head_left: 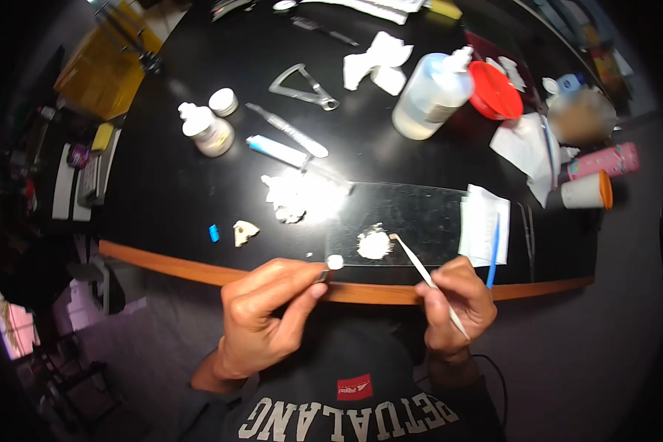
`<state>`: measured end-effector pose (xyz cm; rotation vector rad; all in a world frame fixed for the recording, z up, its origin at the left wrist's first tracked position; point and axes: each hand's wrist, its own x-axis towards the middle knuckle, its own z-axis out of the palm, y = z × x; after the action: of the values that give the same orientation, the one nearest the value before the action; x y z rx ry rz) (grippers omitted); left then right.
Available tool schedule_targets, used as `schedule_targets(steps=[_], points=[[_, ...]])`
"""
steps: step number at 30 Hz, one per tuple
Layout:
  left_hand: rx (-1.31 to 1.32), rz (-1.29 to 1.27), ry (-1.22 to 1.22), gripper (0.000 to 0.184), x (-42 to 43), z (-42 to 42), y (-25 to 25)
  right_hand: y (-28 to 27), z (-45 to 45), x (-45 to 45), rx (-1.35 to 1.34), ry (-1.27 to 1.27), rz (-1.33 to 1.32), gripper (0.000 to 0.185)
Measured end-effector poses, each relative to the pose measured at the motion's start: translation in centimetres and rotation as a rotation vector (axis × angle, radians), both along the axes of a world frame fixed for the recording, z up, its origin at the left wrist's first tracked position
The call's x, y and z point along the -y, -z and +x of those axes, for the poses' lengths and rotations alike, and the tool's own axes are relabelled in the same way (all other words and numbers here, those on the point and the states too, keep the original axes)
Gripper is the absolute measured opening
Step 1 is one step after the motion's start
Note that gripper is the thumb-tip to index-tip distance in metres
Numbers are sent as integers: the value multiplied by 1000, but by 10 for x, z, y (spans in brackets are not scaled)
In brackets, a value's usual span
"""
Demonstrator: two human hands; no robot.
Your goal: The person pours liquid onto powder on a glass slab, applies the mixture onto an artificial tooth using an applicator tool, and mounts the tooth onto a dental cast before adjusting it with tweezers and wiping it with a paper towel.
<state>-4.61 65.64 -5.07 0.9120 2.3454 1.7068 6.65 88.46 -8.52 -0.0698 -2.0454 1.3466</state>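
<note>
Left hand (269,317): thumb and index finger pinched together on a small piece (335,262), its rounded end matte white, the part by the fingertips dark; held near the wooden front edge (191,268) of the black table. Right hand (460,306): fingers closed round a slim, smooth white tool (420,269), slanted, its tapered tip just beside a white heap (376,244).

Heap: powdery, roughly round, loose grains scattered at its margin; lies on a flat, glossy, transparent plate (427,214).

Left of plate: crumpled white tissue (286,200), soft folds, partly lost in glare; an irregular tan fragment (244,233); a small blue piece (214,233).

Right of heap: flat white paper (482,214) overlapping the plate's end, a thin blue stick (493,250) across it.

Farther back: angular metal caliper (302,90); translucent plastic bottle (429,99), cylindrical, part-filled; shallow red bowl (496,90) beside it.
</note>
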Motion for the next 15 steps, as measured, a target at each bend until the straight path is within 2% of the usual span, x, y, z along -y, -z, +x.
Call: schedule_targets(steps=[1,3,7,8,11,15], points=[[38,18,-1,19,1,2,3,-4,-3,-4,32,63,70,23],[66,56,-12,20,2,5,8,-13,-11,-23,32,93,451,31],[72,49,-21,27,2,10,9,-16,-16,-44,238,107,803,32],[173,53,2,35,3,12,4,-17,-15,-44,317,96,849,28],[450,176,198,48,7,8,-5,-26,-12,-40,455,91,1013,37],[767,269,330,51,5,2,-6,-31,-2,-42,463,87,933,39]])
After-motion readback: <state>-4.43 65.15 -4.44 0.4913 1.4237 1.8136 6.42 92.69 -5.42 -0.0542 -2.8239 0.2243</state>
